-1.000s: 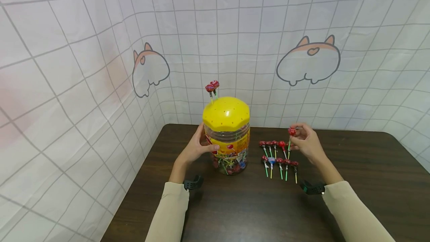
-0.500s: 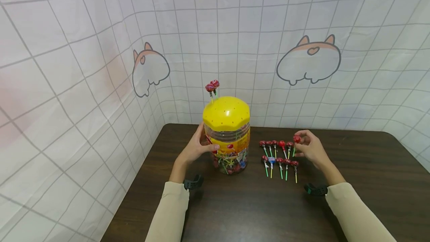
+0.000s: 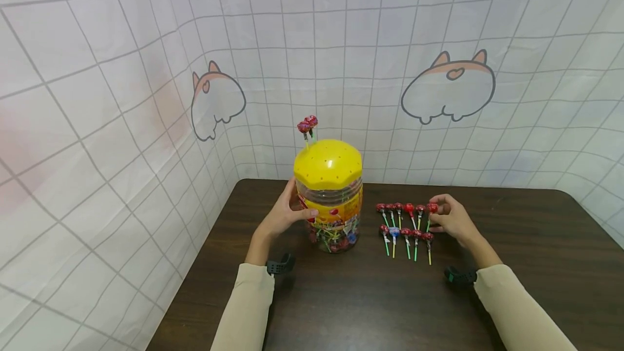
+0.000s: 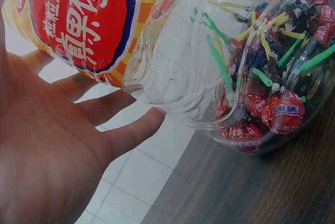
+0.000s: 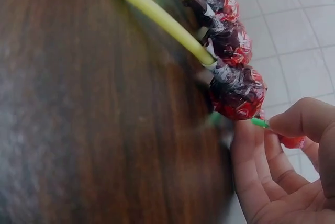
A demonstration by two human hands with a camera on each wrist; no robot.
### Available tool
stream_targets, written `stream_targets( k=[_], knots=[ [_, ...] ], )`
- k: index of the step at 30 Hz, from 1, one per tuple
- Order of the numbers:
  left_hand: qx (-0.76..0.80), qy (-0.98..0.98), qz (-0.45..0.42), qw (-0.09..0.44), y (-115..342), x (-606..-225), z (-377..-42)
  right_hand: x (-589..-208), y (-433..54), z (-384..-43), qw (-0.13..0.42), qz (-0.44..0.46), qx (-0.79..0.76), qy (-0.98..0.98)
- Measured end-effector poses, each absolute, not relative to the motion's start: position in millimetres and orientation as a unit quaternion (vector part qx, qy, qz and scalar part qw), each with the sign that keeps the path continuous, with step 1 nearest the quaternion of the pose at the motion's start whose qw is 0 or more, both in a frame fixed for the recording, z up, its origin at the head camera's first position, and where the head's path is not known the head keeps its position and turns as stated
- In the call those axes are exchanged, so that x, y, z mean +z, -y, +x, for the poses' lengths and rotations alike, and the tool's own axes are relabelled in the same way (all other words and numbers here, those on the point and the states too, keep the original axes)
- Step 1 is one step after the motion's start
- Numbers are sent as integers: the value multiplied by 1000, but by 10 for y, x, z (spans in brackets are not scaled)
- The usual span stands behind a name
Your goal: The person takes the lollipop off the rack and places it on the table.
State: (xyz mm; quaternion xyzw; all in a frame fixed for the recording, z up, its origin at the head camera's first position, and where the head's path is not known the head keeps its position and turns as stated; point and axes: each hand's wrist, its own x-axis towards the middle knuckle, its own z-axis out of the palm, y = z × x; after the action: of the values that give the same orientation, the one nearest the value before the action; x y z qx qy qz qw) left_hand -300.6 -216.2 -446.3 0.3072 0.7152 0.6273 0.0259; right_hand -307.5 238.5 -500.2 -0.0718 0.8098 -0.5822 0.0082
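A clear plastic jar of lollipops [image 3: 332, 226] with a yellow lid [image 3: 329, 164] stands upright on the table. My left hand [image 3: 281, 214] grips its left side, thumb across the front label; spread fingers [image 4: 138, 132] touch the wall in the left wrist view. Two red lollipops [image 3: 307, 124] stick up from the lid's back left. To the jar's right, my right hand [image 3: 453, 220] pinches a red-wrapped lollipop [image 3: 431, 208] with a green stick [image 5: 260, 123], at the right end of the back row of lollipops [image 3: 409, 208]. Fingers partly hide it in the right wrist view.
A front row of lollipops [image 3: 405, 233], one blue-wrapped, lies just nearer than the back row, sticks toward me. The dark wooden table [image 3: 370, 307] ends at a white gridded cloth [image 3: 341, 69] behind and left.
My right hand has moved slightly right and lowered the lollipop to the right end of the back row. The left hand and jar have stayed put.
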Motion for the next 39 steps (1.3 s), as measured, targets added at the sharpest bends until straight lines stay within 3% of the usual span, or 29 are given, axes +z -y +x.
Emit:
stream_targets(
  k=[17, 39],
  knots=[
    [624, -717, 312, 24, 2163, -4446, -2995, -5015, -2468, -3143, -7, -73, -444, -893],
    [624, -714, 316, 25, 2162, -4456, -3007, -5036, -2502, -3174, 16, -62, -419, -906]
  ],
)
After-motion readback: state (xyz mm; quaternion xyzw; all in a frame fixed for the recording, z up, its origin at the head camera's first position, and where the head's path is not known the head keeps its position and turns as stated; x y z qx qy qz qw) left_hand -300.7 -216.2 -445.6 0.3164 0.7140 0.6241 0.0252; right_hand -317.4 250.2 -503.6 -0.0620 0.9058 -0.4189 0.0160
